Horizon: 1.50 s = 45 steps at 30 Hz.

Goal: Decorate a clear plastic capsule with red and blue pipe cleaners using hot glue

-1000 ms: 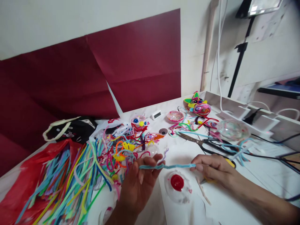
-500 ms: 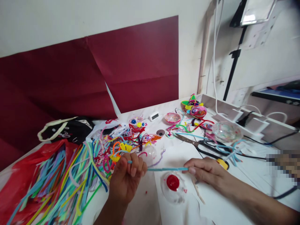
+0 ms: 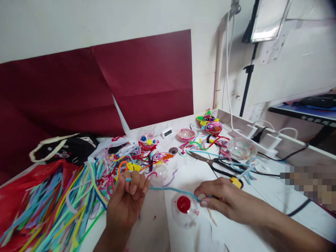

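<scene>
A light blue pipe cleaner (image 3: 172, 189) stretches between my hands, sagging slightly. My left hand (image 3: 127, 197) is curled around one end, and a bit of blue pokes out above the fingers. The other end is pinched between the thumb and forefinger of my right hand (image 3: 223, 199). Just below the pipe cleaner, a clear plastic dome (image 3: 181, 218) with a red round piece (image 3: 183, 204) on top rests on white paper (image 3: 175, 241). Another clear dome (image 3: 159, 175) stands behind my left hand.
Loose pipe cleaners (image 3: 65, 210) in many colours spill from a red bag (image 3: 15, 196) at left. Black-handled scissors (image 3: 210, 162) lie behind my right hand. Decorated balls (image 3: 148, 141), clear bowls (image 3: 241, 148) and a power strip (image 3: 262, 143) line the back.
The pipe cleaner was taut and nearly straight; now it bows and dips toward my right hand. Both hands appear further left and slightly lower as the camera view has shifted.
</scene>
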Motion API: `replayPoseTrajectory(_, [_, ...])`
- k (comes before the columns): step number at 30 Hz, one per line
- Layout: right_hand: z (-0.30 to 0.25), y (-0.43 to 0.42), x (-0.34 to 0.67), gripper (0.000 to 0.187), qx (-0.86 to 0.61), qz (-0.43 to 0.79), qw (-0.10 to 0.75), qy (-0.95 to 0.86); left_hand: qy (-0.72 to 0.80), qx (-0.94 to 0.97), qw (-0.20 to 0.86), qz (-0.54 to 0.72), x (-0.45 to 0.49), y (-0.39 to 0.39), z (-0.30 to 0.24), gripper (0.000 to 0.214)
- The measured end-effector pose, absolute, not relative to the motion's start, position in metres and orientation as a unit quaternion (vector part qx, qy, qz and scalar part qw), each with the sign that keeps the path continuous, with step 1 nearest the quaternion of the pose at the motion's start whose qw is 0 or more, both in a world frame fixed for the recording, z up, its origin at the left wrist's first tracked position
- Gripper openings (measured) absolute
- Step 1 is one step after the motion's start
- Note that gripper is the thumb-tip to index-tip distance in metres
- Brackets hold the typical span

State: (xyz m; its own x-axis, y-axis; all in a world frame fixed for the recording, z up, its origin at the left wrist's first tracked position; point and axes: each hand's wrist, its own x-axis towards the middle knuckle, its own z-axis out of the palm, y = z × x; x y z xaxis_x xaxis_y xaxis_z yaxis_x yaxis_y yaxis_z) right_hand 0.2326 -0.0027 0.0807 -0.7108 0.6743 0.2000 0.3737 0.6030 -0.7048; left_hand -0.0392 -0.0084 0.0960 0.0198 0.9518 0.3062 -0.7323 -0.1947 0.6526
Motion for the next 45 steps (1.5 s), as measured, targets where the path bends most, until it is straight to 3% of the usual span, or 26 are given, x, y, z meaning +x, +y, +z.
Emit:
replayPoseTrajectory(5, [0.072,-0.002,0.23,0.033,-0.336,0.186,0.198,-0.902,0.158,0.355,0.606,0.694,-0.044,-0.007,0.097,0.031])
replayPoseTrajectory(13, [0.051,0.013,0.232,0.022,-0.401,0.029,0.299,-0.865,0.18,0.381,0.607,0.674,-0.04,-0.007,0.093,0.033])
replayPoseTrajectory(18, [0.045,0.02,0.232,0.018,-0.387,-0.05,0.288,-0.874,0.194,0.385,0.589,0.684,-0.037,-0.002,0.089,0.031])
replayPoseTrajectory(25, [0.046,0.026,0.234,0.034,-0.377,-0.086,0.269,-0.882,0.231,0.437,0.525,0.693,-0.047,0.009,0.077,0.026])
replayPoseTrajectory(32, [0.047,0.025,0.236,0.021,-0.389,-0.088,0.289,-0.87,0.23,0.413,0.53,0.704,-0.05,0.011,0.075,0.027])
replayPoseTrajectory(45, [0.035,0.026,0.233,0.033,-0.379,-0.073,0.331,-0.861,0.282,0.41,0.46,0.735,-0.057,0.017,0.073,0.029])
